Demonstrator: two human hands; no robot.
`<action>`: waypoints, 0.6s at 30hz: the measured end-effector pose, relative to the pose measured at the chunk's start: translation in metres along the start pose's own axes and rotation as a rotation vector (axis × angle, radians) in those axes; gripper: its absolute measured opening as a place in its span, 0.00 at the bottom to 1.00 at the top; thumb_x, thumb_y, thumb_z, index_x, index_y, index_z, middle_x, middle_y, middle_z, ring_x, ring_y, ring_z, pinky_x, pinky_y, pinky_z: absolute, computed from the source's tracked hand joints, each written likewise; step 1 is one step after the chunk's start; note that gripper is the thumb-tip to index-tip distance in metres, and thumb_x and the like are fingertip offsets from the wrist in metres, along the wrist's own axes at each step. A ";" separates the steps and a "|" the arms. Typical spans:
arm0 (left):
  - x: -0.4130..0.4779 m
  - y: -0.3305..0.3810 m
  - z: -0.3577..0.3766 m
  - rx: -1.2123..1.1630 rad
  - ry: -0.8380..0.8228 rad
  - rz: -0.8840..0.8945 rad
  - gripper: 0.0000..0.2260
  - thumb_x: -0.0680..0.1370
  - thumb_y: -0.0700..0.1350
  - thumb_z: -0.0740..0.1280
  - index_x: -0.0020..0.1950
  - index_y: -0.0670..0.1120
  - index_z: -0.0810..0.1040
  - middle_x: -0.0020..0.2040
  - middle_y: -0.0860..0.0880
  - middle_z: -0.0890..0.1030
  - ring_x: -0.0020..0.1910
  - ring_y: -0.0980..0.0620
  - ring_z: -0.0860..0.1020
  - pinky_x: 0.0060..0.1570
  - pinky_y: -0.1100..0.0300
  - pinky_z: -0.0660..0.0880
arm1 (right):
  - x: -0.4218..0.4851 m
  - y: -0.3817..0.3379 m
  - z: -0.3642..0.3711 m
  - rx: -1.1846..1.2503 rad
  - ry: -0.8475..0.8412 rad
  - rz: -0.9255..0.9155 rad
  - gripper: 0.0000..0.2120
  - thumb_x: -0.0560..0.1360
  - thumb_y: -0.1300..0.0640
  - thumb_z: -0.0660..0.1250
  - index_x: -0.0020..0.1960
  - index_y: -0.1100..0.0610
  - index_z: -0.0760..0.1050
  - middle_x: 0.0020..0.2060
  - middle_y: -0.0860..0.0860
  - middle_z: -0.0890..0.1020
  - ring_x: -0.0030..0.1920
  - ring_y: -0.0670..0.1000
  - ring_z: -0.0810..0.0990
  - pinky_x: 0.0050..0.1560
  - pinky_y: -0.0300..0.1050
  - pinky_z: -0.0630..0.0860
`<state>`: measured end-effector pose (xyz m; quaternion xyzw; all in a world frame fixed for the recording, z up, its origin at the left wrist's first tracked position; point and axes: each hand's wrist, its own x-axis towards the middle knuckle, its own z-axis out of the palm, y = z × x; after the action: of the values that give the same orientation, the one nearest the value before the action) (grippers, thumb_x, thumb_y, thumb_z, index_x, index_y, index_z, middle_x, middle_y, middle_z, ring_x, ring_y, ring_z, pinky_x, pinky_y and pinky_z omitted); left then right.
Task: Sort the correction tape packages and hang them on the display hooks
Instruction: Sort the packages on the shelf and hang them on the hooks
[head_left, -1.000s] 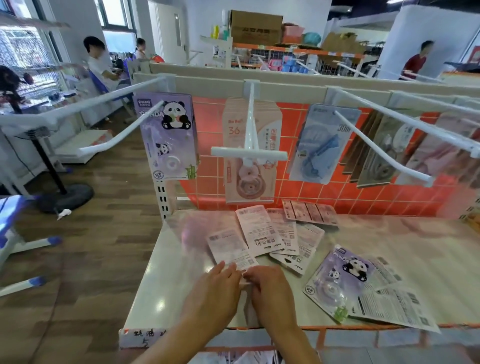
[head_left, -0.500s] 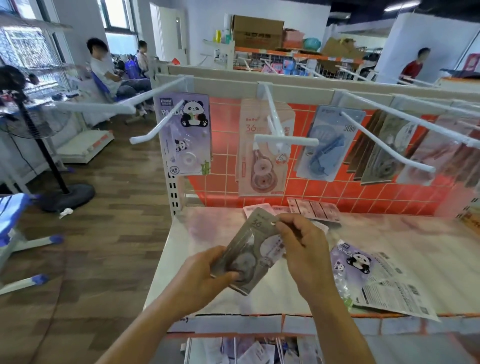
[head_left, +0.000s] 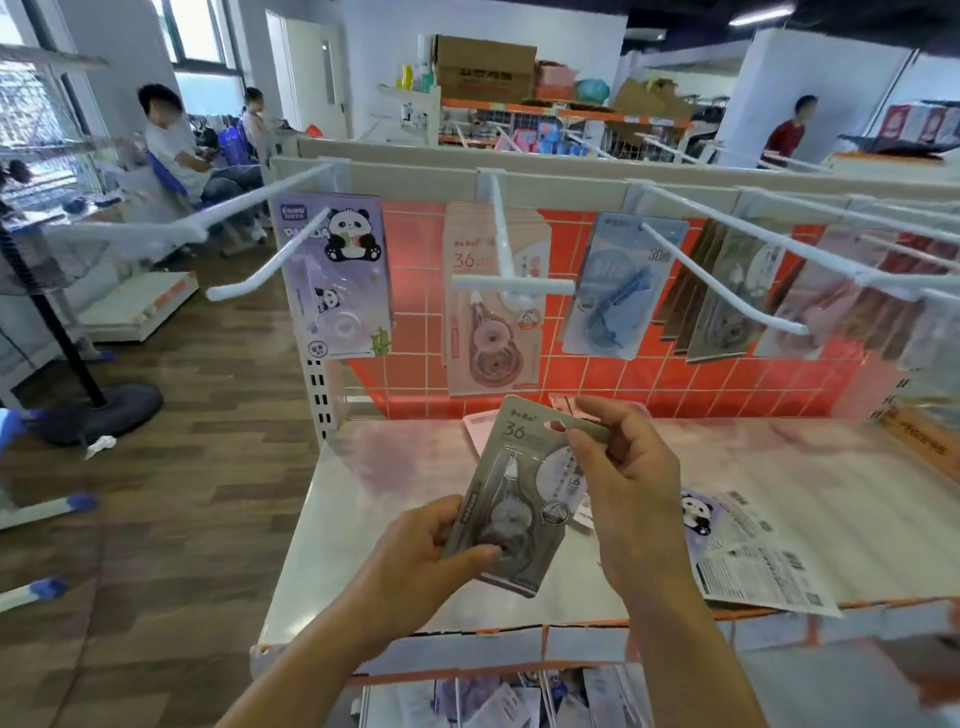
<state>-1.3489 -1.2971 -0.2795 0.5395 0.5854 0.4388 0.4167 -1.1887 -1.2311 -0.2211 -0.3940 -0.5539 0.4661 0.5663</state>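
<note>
Two bare hands hold one correction tape package (head_left: 511, 499) above the white shelf (head_left: 332, 519), near the front edge. Head view: the left hand (head_left: 421, 558) grips the package's lower left corner, thumb pressed on the clear blister over the tape wheel. The right hand (head_left: 626, 483) pinches the upper right corner, just beside the hang hole. The package is grey-beige, printed "36", tilted with its top leaning right and its face toward the camera.

Behind it, at the far side, white display hooks jut from a beige rail toward the viewer. The centre hook (head_left: 511, 275) carries a stack of pink packages (head_left: 496, 306), also marked "36". To the left hangs a lilac panda package (head_left: 335, 275); to the right, a blue package (head_left: 621, 286) marked "30", then darker packages farther right, blurred. An orange tiled back panel (head_left: 675, 379) lies behind them.

On the shelf, right of the hands, lie a panda package (head_left: 698, 512) and face-down packages (head_left: 758, 566) showing printed backs; a pink one (head_left: 480, 426) lies partly hidden behind the held package. Seated people (head_left: 176, 145) appear at far left, a person in red (head_left: 787, 135) at far right.
</note>
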 end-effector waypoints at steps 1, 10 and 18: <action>0.003 0.003 0.006 -0.006 -0.011 0.009 0.10 0.74 0.38 0.71 0.51 0.51 0.80 0.48 0.52 0.85 0.50 0.51 0.83 0.56 0.47 0.78 | 0.002 0.000 -0.006 0.002 0.017 -0.008 0.11 0.76 0.66 0.65 0.49 0.50 0.77 0.42 0.50 0.83 0.43 0.45 0.81 0.42 0.41 0.78; 0.044 0.039 0.075 -0.012 -0.094 0.059 0.09 0.74 0.45 0.72 0.53 0.53 0.80 0.49 0.55 0.84 0.51 0.54 0.82 0.56 0.49 0.78 | 0.029 -0.016 -0.078 0.016 0.152 -0.034 0.05 0.76 0.63 0.66 0.48 0.55 0.77 0.39 0.51 0.84 0.43 0.52 0.82 0.47 0.55 0.80; 0.075 0.073 0.139 -0.067 -0.093 0.154 0.11 0.73 0.42 0.73 0.55 0.49 0.80 0.49 0.53 0.85 0.49 0.55 0.83 0.53 0.56 0.80 | 0.059 -0.033 -0.140 0.043 0.162 -0.084 0.06 0.75 0.62 0.67 0.42 0.53 0.78 0.36 0.50 0.82 0.41 0.52 0.79 0.50 0.60 0.77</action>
<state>-1.2010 -1.2107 -0.2478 0.5886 0.5071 0.4632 0.4264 -1.0494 -1.1727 -0.1845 -0.3945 -0.5121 0.4202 0.6368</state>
